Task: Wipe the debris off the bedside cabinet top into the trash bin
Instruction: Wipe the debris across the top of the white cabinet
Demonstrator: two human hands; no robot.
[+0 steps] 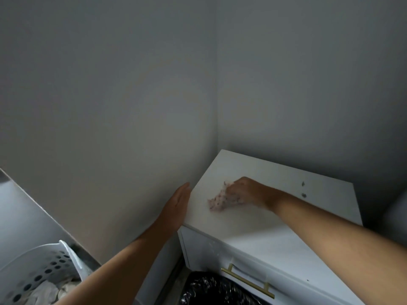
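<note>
The white bedside cabinet top fills the lower right, set in a wall corner. My right hand presses a pale pink, dark-speckled cloth onto the top, near its left edge. Two small dark bits of debris lie on the top to the right of my wrist. My left hand is flat, fingers together, against the cabinet's left edge and holds nothing. A trash bin with a black liner stands below the cabinet's front, partly cut off by the frame.
A white perforated laundry basket with crumpled fabric sits at the lower left. Grey walls meet in a corner behind the cabinet. A drawer with a gold bar handle faces front.
</note>
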